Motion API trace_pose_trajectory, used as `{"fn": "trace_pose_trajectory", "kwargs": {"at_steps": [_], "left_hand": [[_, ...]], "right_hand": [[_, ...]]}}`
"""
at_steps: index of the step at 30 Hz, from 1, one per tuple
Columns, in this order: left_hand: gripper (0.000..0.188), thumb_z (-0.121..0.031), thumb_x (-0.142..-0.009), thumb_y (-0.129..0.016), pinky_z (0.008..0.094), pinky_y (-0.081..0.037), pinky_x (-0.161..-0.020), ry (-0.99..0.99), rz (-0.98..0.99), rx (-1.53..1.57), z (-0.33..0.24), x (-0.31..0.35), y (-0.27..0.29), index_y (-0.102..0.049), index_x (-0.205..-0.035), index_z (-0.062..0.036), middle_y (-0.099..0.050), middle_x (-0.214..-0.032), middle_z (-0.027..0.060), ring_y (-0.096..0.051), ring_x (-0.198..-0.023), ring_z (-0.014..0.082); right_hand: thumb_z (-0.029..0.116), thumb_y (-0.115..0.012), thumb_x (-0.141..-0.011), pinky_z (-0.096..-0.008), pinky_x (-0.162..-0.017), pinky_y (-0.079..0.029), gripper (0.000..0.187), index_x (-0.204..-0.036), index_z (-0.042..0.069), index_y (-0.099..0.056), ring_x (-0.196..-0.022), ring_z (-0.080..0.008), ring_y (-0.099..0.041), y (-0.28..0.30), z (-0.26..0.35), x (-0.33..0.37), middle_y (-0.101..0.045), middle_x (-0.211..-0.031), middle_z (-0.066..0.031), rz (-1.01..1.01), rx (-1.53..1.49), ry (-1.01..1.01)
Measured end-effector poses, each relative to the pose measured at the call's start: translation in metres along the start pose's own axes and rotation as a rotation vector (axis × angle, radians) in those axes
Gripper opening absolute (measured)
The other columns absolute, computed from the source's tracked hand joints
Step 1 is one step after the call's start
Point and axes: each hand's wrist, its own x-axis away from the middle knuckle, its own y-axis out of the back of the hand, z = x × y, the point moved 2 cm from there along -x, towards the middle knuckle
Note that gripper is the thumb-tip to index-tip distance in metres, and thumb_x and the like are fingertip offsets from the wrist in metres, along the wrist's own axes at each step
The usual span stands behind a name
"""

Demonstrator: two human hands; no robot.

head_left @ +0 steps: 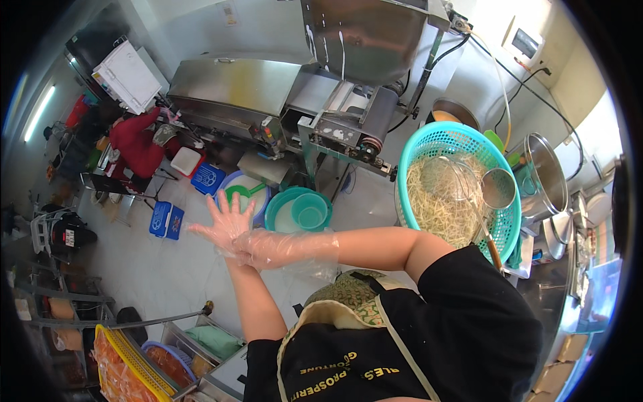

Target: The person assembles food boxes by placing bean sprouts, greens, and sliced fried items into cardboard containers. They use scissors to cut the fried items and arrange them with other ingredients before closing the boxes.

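Left hand [230, 224] spread, clear plastic glove [223, 234] already on. Gloved right hand [250, 248] crosses its wrist, grip unclear from here; strands [426, 208] in the colander [402, 184] untouched

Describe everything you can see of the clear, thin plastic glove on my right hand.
The clear, thin plastic glove looks like shiny, crinkled film, transparent enough to show skin. It covers the right hand, which lies at the wrist of the left hand, whose fingers are spread. Its long, loose cuff runs onto the right forearm, with slack film sagging along the arm's lower edge in the picture. Its finger parts are hard to make out.
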Motion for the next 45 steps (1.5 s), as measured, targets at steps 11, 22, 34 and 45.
{"fn": "trace_pose_trajectory", "kwargs": {"at_steps": [11,22,34,45], "left_hand": [[0.044,-0.001,-0.085,-0.062,0.0289,-0.055,-0.082,0.092,-0.488,-0.094,0.001,-0.013,0.198,-0.055,-0.127,-0.0111,-0.061,-0.122,0.0015,-0.059,-0.109,0.0191],[0.027,-0.042,-0.096,-0.056,0.026,-0.05,-0.065,0.374,-1.186,-0.378,-0.008,0.204,0.347,-0.058,-0.096,-0.0148,-0.061,-0.093,-0.0036,-0.06,-0.081,0.0165],[0.029,-0.039,-0.095,-0.058,0.0318,-0.049,-0.063,0.611,-1.237,-0.546,0.028,0.312,0.422,-0.057,-0.113,-0.0165,-0.06,-0.111,-0.0018,-0.06,-0.086,0.021],[0.04,-0.041,-0.093,-0.061,0.0322,-0.05,-0.069,0.64,-1.072,-0.71,0.04,0.224,0.33,-0.055,-0.125,-0.0171,-0.06,-0.119,0.0021,-0.061,-0.095,0.0251]], "right_hand": [[0.007,-0.056,-0.083,-0.0359,-0.073,-0.057,0.016,-0.091,-0.001,-0.067,-0.086,-0.0244,-0.068,0.277,-0.212,0.147,-0.068,-0.092,-0.0133,-0.184,1.509,-0.473],[0.028,-0.047,-0.099,-0.0452,-0.092,-0.053,0.035,-0.126,0.012,-0.063,-0.111,-0.0296,-0.066,0.404,-0.313,0.172,-0.064,-0.124,-0.0209,-1.187,0.708,-1.079],[0.028,-0.047,-0.098,-0.0448,-0.093,-0.053,0.036,-0.126,0.012,-0.063,-0.112,-0.0292,-0.066,0.4,-0.315,0.151,-0.063,-0.125,-0.0202,-1.193,0.742,-1.105],[0.028,-0.048,-0.098,-0.0444,-0.093,-0.053,0.036,-0.127,0.012,-0.062,-0.113,-0.0288,-0.065,0.397,-0.32,0.141,-0.063,-0.126,-0.0196,-1.175,0.746,-1.086]]}}
